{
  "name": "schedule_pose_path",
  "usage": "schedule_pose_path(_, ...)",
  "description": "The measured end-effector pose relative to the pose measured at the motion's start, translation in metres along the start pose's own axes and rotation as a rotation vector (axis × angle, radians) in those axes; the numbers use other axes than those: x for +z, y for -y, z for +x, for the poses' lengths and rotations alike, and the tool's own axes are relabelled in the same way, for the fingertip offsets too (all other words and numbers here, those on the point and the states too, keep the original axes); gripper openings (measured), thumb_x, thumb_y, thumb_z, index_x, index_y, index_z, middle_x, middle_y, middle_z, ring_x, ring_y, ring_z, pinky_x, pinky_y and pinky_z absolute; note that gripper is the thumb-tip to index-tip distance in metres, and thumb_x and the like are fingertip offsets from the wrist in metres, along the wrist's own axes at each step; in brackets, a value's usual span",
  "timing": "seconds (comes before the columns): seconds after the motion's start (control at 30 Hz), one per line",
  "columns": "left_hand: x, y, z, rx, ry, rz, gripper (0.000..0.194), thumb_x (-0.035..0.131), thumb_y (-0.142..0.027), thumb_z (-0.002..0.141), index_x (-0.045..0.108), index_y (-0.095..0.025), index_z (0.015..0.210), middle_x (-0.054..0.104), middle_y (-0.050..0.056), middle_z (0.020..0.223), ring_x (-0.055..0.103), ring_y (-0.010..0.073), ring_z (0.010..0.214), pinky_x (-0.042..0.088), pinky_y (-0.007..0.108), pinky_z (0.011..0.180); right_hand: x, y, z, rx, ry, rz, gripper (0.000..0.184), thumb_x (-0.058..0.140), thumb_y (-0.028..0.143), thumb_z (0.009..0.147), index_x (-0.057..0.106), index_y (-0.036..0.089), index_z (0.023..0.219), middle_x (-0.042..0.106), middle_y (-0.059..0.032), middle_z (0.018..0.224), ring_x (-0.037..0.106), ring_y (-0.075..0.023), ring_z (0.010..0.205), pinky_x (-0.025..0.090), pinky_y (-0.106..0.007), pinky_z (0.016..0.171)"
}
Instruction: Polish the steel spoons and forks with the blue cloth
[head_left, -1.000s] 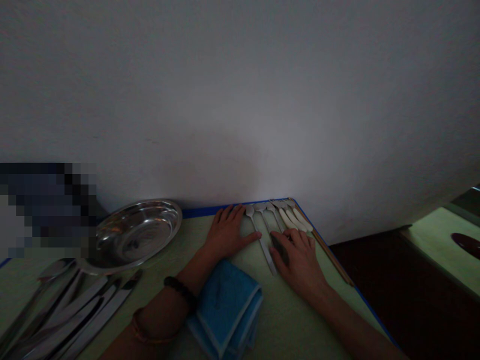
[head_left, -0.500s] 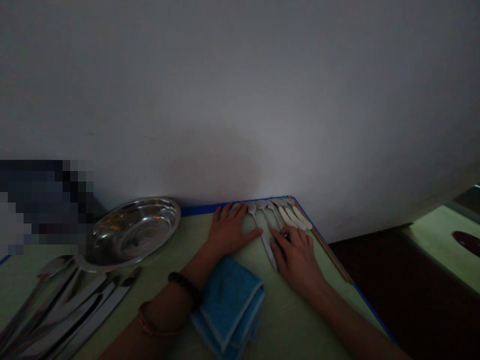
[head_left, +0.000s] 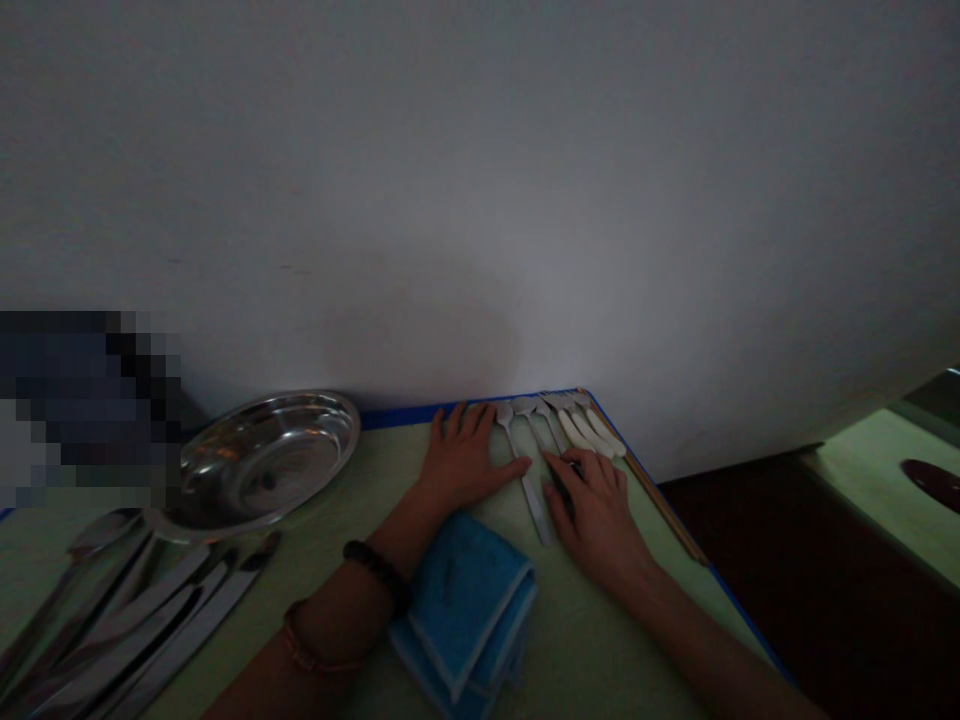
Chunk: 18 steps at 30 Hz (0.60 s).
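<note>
My left hand lies with fingers spread at the table's back edge. Its thumb touches the handle of a metal piece of cutlery; whether this is a spoon or fork is too dim to tell. Just right of it, my right hand curls over the handles of metal forks in the row, thumb and index finger close together on one handle. White-handled cutlery lies beyond its fingers. A folded blue cloth rests below my left hand.
An oval steel dish stands at the left against the wall. Large spoons and knives lie before it. Wooden chopsticks run along the table's right edge. Another table stands further right.
The handle end of the metal piece by my left thumb has shifted slightly left, away from my right hand. Both hands stay almost in place.
</note>
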<state>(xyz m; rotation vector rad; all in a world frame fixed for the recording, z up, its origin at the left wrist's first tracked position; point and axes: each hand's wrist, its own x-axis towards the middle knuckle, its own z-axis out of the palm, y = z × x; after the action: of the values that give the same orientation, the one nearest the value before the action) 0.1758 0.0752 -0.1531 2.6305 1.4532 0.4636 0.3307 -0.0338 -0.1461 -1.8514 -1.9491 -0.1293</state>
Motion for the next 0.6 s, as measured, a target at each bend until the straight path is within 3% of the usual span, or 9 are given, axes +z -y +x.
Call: schedule_pose_path(0.6, -0.0021, -0.0017, -0.0012, -0.004, -0.017, -0.091, 0.081, 0.038, -0.069, 0.072, 0.029, -0.017, 0.134, 0.037, 0.012, 0.137, 0.023, 0.0309, 0.128, 0.007, 0.048, 0.106, -0.0010, -0.0004, 0.0012, -0.023, 0.021, 0.011, 0.035, 0.040, 0.019, 0.086, 0.049, 0.018, 0.120, 0.054, -0.0091, 0.115, 0.043, -0.0234, 0.108, 0.032, -0.041, 0.090)
